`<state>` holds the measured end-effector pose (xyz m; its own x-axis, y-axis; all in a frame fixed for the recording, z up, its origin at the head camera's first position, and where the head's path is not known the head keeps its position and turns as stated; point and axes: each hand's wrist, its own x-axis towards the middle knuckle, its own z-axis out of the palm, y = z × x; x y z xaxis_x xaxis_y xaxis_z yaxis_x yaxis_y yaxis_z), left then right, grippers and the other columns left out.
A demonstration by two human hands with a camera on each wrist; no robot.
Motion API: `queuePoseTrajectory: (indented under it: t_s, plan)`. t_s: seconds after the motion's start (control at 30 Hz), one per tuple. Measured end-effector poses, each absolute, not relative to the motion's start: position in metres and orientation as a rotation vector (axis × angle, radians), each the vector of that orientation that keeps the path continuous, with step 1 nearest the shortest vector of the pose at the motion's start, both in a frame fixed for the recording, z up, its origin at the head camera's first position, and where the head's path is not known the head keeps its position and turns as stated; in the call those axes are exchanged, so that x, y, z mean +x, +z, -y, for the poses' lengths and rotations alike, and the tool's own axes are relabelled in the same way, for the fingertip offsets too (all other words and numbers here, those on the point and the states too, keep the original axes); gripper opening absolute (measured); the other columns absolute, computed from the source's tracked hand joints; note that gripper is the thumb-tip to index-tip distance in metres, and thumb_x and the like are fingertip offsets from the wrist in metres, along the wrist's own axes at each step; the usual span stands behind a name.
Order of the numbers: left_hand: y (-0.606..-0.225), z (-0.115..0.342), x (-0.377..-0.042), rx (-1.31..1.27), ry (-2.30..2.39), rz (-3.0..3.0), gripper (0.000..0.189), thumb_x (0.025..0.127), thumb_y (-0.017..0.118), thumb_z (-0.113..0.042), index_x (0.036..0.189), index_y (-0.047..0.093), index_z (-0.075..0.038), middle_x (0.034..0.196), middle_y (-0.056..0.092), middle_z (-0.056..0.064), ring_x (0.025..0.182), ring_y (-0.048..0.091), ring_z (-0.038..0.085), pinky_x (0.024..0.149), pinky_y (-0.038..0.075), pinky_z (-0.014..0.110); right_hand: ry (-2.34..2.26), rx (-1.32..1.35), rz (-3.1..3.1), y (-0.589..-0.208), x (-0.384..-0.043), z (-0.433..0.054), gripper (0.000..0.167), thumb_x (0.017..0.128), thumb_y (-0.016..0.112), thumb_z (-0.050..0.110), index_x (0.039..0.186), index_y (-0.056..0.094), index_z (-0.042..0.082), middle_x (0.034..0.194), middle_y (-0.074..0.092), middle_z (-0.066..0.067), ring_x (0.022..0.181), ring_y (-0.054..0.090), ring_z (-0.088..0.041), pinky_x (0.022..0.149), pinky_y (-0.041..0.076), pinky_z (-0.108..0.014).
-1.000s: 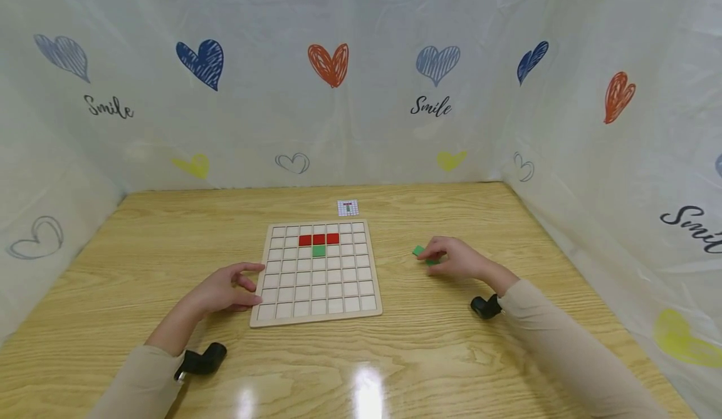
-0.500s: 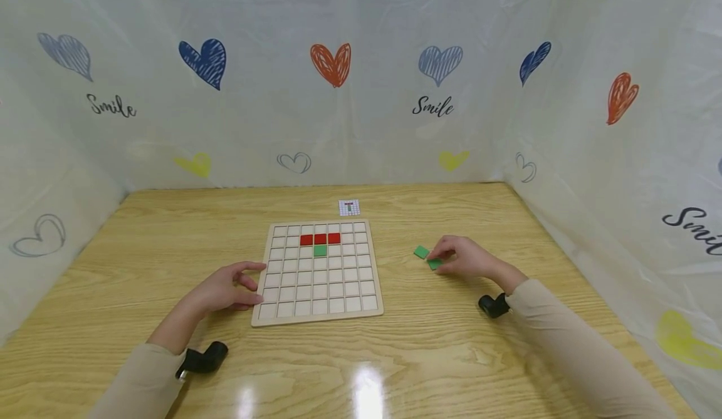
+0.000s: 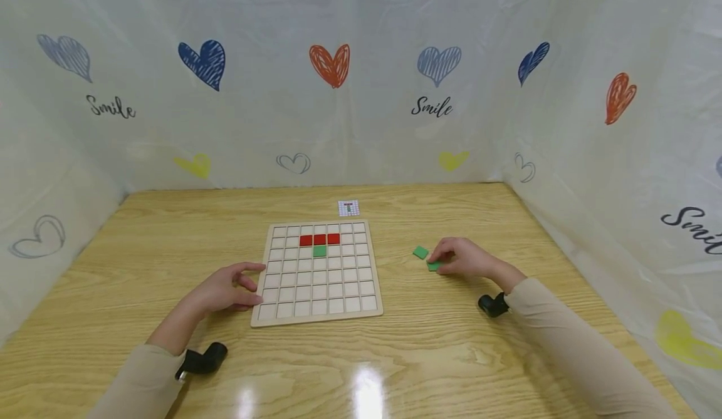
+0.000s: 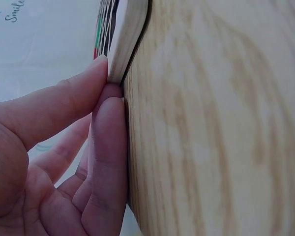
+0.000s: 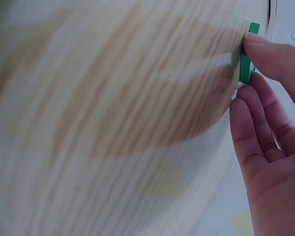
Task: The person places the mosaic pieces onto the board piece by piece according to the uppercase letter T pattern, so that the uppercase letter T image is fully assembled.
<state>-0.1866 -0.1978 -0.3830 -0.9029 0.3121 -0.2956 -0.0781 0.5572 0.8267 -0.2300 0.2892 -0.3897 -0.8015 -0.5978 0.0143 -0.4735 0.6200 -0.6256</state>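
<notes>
The left hand touches the board, thumb and forefinger apart, while the right hand pinches a green tile on the table, apparently picking it up, which calls for a clean lift.

Back sheeting: whitish, creased, printed with blue, orange and yellow hearts and "Smile" lettering
Side sheeting: similarly pale, hearts printed left and right
Tabletop: light brown wood grain, far edge along the back sheeting
Light: two white reflections on the tabletop's near part
</notes>
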Motion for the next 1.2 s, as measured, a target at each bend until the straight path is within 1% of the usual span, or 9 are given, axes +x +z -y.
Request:
queuePoseTrajectory:
  t_s: [0.43,0.67,0.93,1.2]
  plan:
    - [-0.385,0.197,-0.188,0.188,1.3,-2.382,0.068,0.077,0.075,-0.008,0.135,0.041,0.005,0.092,0.053,0.012,0.072,0.053,0.019,0.061,0.05,0.03,-0.958,-0.902,-2.644,-0.391,-0.23,-0.281,0.018,0.081,0.072,0.007,0.098,0.071,0.004,0.094,0.061,-0.005,0.086,0.057,-0.02,0.078,0.049,-0.031]
    - [-0.384,0.197,-0.187,0.188,1.294,-2.386,0.068,0.078,0.075,-0.008,0.135,0.04,0.005,0.091,0.053,0.012,0.072,0.053,0.019,0.061,0.05,0.03,-0.958,-0.895,-2.669,-0.387,-0.23,-0.273,0.018,0.08,0.073,0.008,0.098,0.071,0.005,0.094,0.06,-0.003,0.084,0.057,-0.017,0.076,0.049,-0.029]
    - [-0.383,0.198,-0.187,0.192,1.292,-2.381,0.069,0.078,0.075,-0.007,0.136,0.039,0.005,0.092,0.053,0.012,0.072,0.053,0.018,0.061,0.05,0.03,-0.995,-0.913,-2.657,-0.386,-0.232,-0.262,0.02,0.08,0.073,0.007,0.099,0.071,0.002,0.095,0.061,-0.007,0.085,0.059,-0.021,0.077,0.049,-0.033]
    - [-0.383,0.198,-0.187,0.199,1.285,-2.387,0.069,0.078,0.074,-0.007,0.136,0.039,0.005,0.092,0.053,0.012,0.072,0.053,0.019,0.061,0.05,0.03,-1.008,-0.948,-2.65,-0.383,-0.234,-0.25,0.018,0.081,0.072,0.005,0.099,0.071,0.003,0.092,0.061,-0.003,0.082,0.059,-0.016,0.075,0.049,-0.03]
